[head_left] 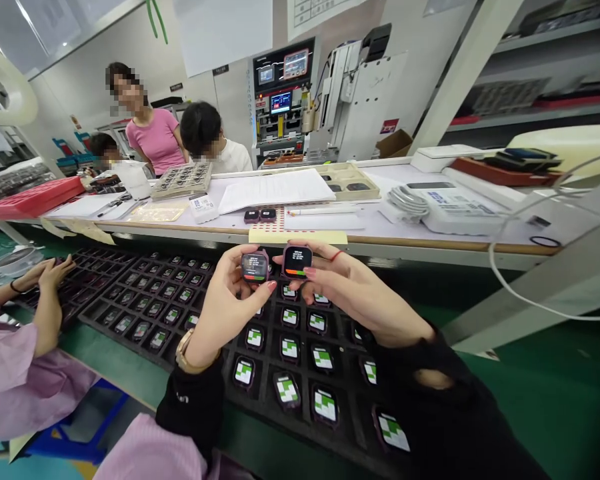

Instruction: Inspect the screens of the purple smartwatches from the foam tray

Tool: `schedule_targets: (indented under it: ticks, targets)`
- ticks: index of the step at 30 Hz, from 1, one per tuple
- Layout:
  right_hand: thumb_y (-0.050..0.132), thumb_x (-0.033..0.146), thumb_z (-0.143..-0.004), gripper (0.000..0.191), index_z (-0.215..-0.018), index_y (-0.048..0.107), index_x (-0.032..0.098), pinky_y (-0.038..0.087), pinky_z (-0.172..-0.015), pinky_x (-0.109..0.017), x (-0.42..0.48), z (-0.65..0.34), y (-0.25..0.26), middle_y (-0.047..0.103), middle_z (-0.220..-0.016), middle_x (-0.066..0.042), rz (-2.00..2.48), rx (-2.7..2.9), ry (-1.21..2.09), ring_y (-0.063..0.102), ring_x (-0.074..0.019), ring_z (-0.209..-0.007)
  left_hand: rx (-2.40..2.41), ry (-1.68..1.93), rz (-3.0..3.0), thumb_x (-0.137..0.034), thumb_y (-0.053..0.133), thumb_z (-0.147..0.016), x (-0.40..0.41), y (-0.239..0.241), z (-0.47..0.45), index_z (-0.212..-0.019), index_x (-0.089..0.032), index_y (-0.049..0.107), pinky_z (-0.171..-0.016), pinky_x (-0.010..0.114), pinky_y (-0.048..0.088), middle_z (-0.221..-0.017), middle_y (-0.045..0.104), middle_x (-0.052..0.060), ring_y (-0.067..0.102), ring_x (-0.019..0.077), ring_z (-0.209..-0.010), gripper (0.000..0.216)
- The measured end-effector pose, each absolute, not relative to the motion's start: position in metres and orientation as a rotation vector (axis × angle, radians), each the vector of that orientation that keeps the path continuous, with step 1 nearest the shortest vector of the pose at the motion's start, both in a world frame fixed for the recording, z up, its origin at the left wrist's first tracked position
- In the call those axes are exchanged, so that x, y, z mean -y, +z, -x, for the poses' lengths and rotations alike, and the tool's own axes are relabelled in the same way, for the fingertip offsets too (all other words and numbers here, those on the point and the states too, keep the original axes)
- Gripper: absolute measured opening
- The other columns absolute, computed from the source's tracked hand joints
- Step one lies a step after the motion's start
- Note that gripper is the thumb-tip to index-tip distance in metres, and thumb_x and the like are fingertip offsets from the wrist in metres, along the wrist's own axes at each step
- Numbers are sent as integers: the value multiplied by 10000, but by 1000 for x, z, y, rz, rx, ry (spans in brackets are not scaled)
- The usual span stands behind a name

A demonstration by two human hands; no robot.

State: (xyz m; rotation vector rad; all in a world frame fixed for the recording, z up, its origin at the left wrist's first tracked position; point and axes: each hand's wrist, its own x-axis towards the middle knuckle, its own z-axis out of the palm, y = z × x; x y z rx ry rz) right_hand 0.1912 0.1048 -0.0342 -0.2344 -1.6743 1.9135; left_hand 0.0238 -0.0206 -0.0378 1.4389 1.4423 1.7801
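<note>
Two square smartwatch bodies are held up side by side, screens toward me. My left hand point(230, 293) is closed around the edges of the left smartwatch point(254, 265), which shows small white text and a coloured bar at the bottom. In my right hand point(340, 280) is the right smartwatch point(297, 259), gripped by its sides, with text and a red and green bar lit. Below both hands lies a black compartment tray point(300, 427) with several more smartwatches point(289, 348), their screens showing green and white blocks.
Further trays with watches point(145, 307) extend left, where a co-worker's hands point(53, 273) rest over one. A raised shelf point(190, 230) ahead carries papers point(275, 190), two small watches point(260, 215), a coiled white cable point(407, 202) and boxes. Several people stand or sit beyond. A slanted post point(525, 300) stands right.
</note>
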Motion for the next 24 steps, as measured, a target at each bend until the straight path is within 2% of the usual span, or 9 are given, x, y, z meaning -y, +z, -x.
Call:
schedule_targets:
  ticks: [4, 8, 10, 13, 15, 19, 24]
  targets:
    - [743, 428, -918, 504, -1367, 594, 253, 534, -602, -244, -104, -194, -34, 687, -1261, -97, 260, 1574, 1982, 662, -141, -805, -1484, 1760, -1385, -315, 828, -804, 32, -49, -10, -1281, -214, 546, -719, 185, 534, -1200, 640, 87, 653, 141, -961, 563]
    - [729, 447, -928, 541, -1429, 579, 308, 525, -569, -246, -103, -196, -33, 695, -1210, -61, 312, 1612, 1914, 655, -153, -819, -1651, 1634, -1277, -350, 824, -797, 66, -77, 13, -1341, -203, 539, -825, 238, 553, -1217, 651, 97, 654, 174, -1042, 632]
    - [726, 479, -922, 574, -1455, 564, 337, 525, -563, -261, -103, -194, -33, 691, -1226, -57, 327, 1658, 1905, 654, -167, -826, -1798, 1447, -1183, -385, 805, -798, 88, -95, 22, -1349, -198, 563, -781, 254, 537, -1144, 677, 86, 652, 181, -978, 630]
    - [725, 507, -916, 595, -1462, 564, 336, 517, -570, -264, -103, -189, -38, 686, -1253, -64, 303, 1687, 1958, 642, -157, -800, -2083, 1076, -1096, -441, 778, -780, 116, -120, 28, -1317, -210, 632, -654, 272, 458, -975, 681, 42, 571, 154, -735, 603]
    - [720, 504, -920, 596, -1465, 564, 321, 504, -573, -257, -103, -184, -43, 689, -1251, -72, 289, 1685, 2002, 626, -142, -769, -2212, 926, -1114, -457, 758, -780, 126, -133, 29, -1302, -235, 659, -701, 300, 462, -962, 665, 35, 554, 170, -753, 576]
    - [704, 480, -934, 566, -1456, 580, 302, 491, -575, -252, -101, -179, -46, 687, -1266, -90, 280, 1662, 2044, 603, -128, -736, -2210, 808, -1210, -456, 722, -818, 133, -143, 30, -1330, -284, 641, -838, 343, 485, -1011, 642, 43, 573, 231, -941, 547]
    - [755, 477, -913, 484, -1367, 653, 346, 470, -544, -224, -100, -183, -42, 704, -1217, -71, 258, 1567, 2106, 544, -97, -655, -2146, 767, -1230, -337, 744, -803, 135, -140, 30, -1310, -308, 635, -957, 377, 490, -1001, 595, 29, 565, 237, -978, 519]
